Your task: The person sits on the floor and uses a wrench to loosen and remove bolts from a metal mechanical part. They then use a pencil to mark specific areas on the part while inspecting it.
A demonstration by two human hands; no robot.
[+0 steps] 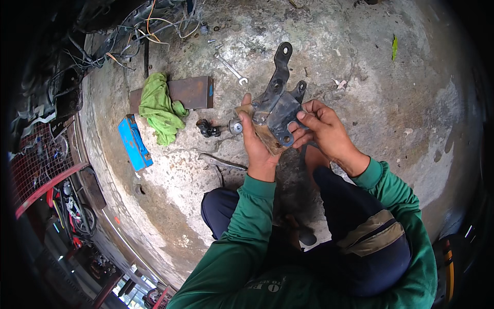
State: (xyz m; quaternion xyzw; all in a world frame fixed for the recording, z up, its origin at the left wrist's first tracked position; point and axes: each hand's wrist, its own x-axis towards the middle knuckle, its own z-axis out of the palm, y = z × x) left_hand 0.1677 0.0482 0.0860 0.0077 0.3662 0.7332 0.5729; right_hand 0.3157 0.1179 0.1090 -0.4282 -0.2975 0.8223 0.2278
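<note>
My left hand (260,154) grips a black metal bracket (280,69) with two holed arms pointing up and a brown, dirty plate along its lower left. Beside my left thumb is a silver round fitting (236,127), with a dark knobbly part (208,129) just left of it; whether these join the bracket I cannot tell. My right hand (329,136) has its fingers curled on the bracket's right edge. Below lies a pair of long metal pliers or a wrench (226,162), partly hidden. An open-end wrench (231,69) lies above on the concrete floor.
A green rag (159,110) lies over a steel bar (198,90), beside a blue metal box (134,141). Tangled cables and frame parts (118,46) fill the upper left. A red mesh rack (41,162) and motorcycle parts stand at the left. My bent legs (370,237) are below.
</note>
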